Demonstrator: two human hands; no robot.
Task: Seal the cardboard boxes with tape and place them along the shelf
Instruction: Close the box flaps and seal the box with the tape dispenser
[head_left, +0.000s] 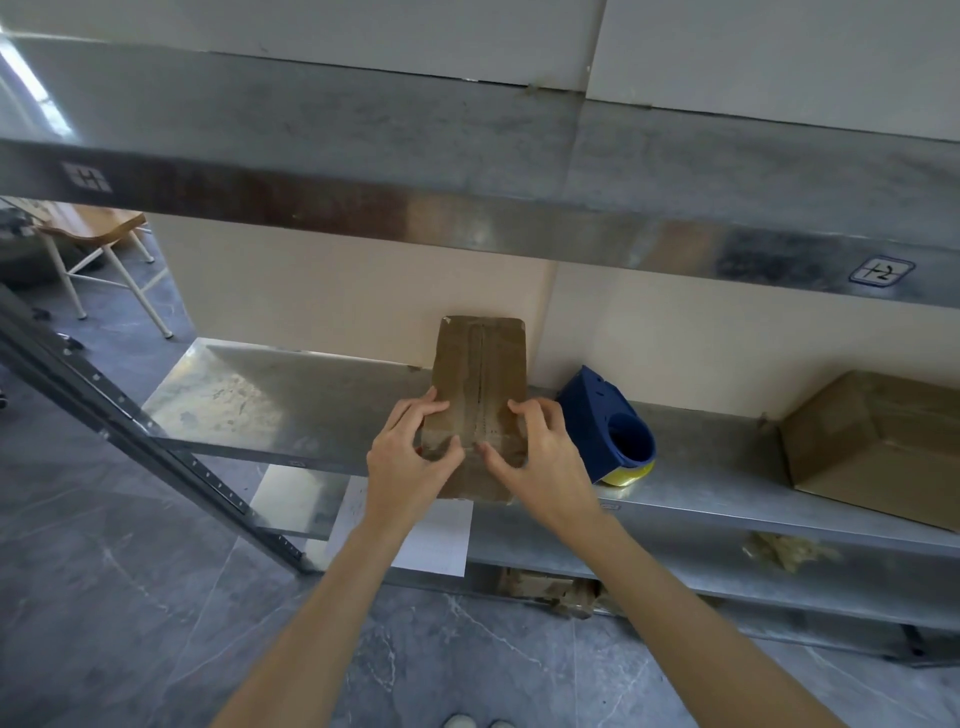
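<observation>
A narrow brown cardboard box (480, 364) lies on the metal shelf (270, 400), its near end over the shelf's front edge. A strip of clear tape runs along its top seam. My left hand (408, 462) grips the box's near left corner, fingers curled on top and the thumb pressing by the seam. My right hand (540, 457) grips the near right corner the same way. A blue tape dispenser (605, 426) with a yellow roll lies on the shelf just right of the box.
A larger brown box (872, 447) sits at the shelf's right end. An upper shelf (467, 171) hangs close overhead. A lower shelf (727, 577) holds paper scraps and a white sheet. A dark slanted upright (156, 457) stands at left, with a chair (98, 244) beyond.
</observation>
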